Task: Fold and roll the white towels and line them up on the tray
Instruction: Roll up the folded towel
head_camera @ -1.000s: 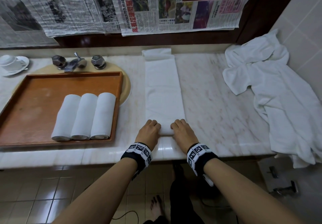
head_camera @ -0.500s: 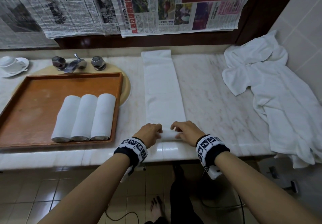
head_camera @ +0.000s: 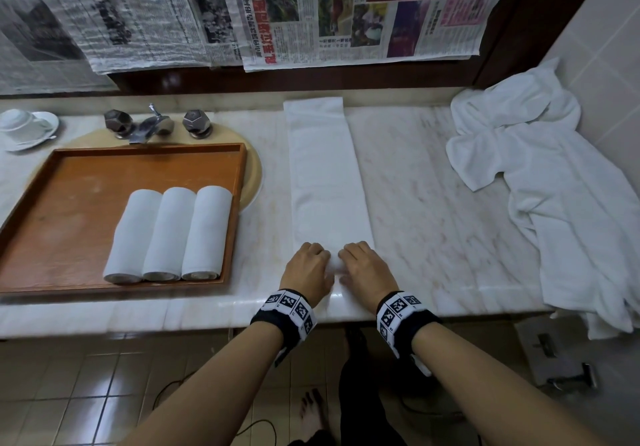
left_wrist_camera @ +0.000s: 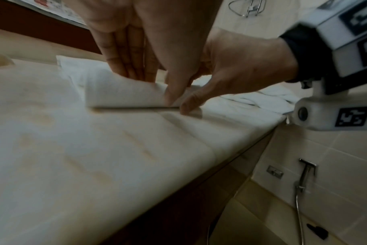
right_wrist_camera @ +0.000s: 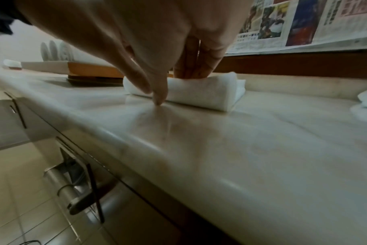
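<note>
A long folded white towel (head_camera: 323,175) lies as a strip across the marble counter, its far end up against the back ledge. Its near end is turned into a small roll (left_wrist_camera: 124,94) (right_wrist_camera: 201,92). My left hand (head_camera: 311,263) and right hand (head_camera: 360,262) sit side by side on that roll, fingers curled over its top and thumbs tucked against its near side. A wooden tray (head_camera: 104,182) on the left holds three rolled white towels (head_camera: 169,234) lined up side by side.
A heap of loose white towels (head_camera: 554,196) covers the counter's right end and hangs over its edge. A tap (head_camera: 152,126) and a cup on a saucer (head_camera: 24,128) stand behind the tray. Newspaper sheets (head_camera: 311,12) hang on the wall.
The towel's far end, bunched at the ledge a second ago, now lies flatter. My hands spread apart on the roll, then came back together, turning the near end a little further.
</note>
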